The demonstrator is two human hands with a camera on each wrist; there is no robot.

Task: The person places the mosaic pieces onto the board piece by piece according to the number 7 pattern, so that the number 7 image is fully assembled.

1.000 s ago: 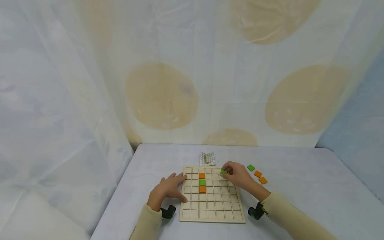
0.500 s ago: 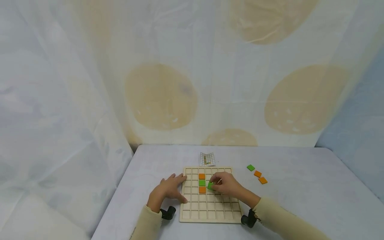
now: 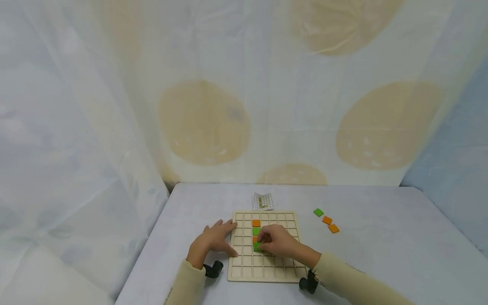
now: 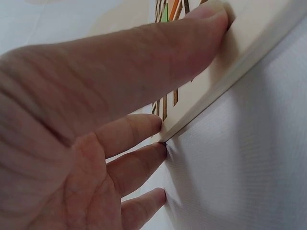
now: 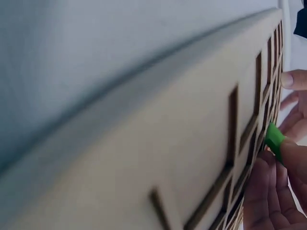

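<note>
here right hand (image 3: 277, 242) pinches 1 green tile (image 3: 258, 247) over the wooden board (image 3: 267, 271); left hand (image 3: 211, 241), grip flat, steadies it

Left hand (image 3: 210, 242): palm down, fingers straight and spread, fingertips (image 4: 160, 125) pointing forward and right. Right hand (image 3: 277, 241): fingers curled inward, fingertips (image 5: 293, 158) pinched together at its left end. Both forearms wear cream sleeves (image 3: 343, 277) and extend forward from the lower frame edge.

Pale draped sheet (image 3: 244, 93) with tan ovals — behind a white-clothed table (image 3: 381, 237).
</note>
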